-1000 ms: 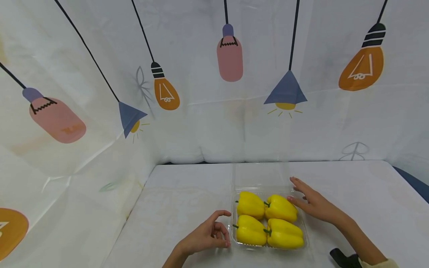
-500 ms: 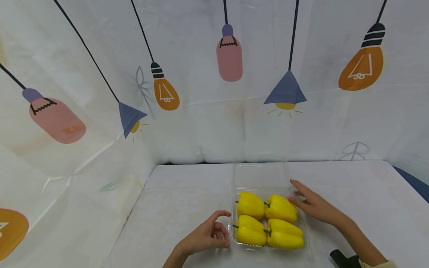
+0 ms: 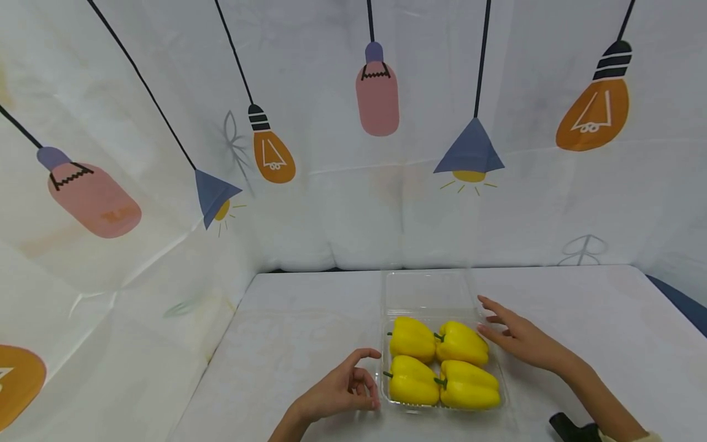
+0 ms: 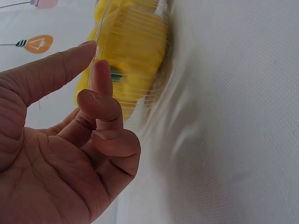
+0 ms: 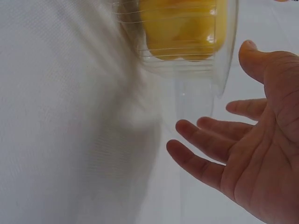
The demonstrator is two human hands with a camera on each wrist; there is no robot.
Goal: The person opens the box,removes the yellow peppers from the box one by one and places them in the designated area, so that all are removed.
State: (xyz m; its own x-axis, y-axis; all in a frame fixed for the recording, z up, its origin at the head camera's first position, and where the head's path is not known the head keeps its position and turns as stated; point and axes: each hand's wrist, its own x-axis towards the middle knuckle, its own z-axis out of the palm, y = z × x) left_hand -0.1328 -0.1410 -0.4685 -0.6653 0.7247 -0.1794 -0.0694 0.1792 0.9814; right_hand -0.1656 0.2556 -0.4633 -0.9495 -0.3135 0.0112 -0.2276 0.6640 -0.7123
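Observation:
Several yellow bell peppers (image 3: pixel 469 383) with green stems lie in two rows in a clear plastic clamshell box (image 3: pixel 383 396), its lid (image 3: pixel 428 290) folded back flat behind it. At the box's left side is my left hand (image 3: pixel 337 387), fingers loosely bent and holding nothing. In the left wrist view one fingertip overlaps the box's rim, in front of a yellow pepper (image 4: pixel 135 42). My right hand (image 3: pixel 521 337) is spread beside the far right corner, thumb close to the rim. The right wrist view shows its fingers apart, with a gap between thumb and box wall (image 5: pixel 187 65).
The box stands on a white-covered table (image 3: pixel 298 313). A white curtain (image 3: pixel 331 215) printed with hanging lamps closes off the back and left. A black object (image 3: pixel 571 428) is by the right wrist at the lower edge of the head view.
The right hand has drawn back a little from the box's rim and its fingertips sit slightly lower. The left hand, peppers and box stay in place.

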